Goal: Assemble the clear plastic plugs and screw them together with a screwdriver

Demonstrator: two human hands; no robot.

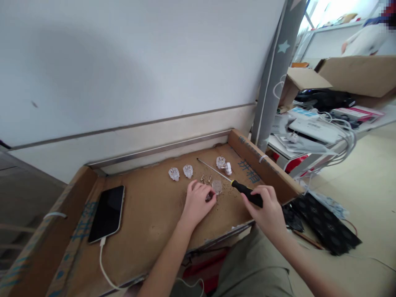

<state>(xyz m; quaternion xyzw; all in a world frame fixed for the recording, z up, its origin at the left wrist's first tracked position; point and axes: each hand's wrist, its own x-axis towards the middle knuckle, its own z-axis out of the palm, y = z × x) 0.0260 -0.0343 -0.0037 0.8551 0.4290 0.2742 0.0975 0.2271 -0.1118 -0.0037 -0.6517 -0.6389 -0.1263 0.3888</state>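
Note:
My right hand (pixel 267 210) grips the end of the black handle of a screwdriver (pixel 247 193). Its long shaft points away to the upper left, tip low over the cardboard. On the cardboard, my left hand (pixel 199 202) is closed with thumb and fingers curled together; what they hold is mostly hidden. Just right of those fingertips lies a clear plastic plug piece (pixel 217 187). Small brass pins (pixel 209 180) lie beyond my left fingers. Farther back are two clear plugs (pixel 187 171) side by side. Right of the shaft sit another clear plug (pixel 220 162) and a white plug piece (pixel 228 168).
A cardboard tray (pixel 148 206) with raised sides forms the work surface. At its left lies a phone (pixel 107 213) with a white cable (pixel 102 264). A grey post (pixel 272 78) stands behind right, beside a shelf with boxes and white cables (pixel 343 136). Another person (pixel 368 39) is in the background.

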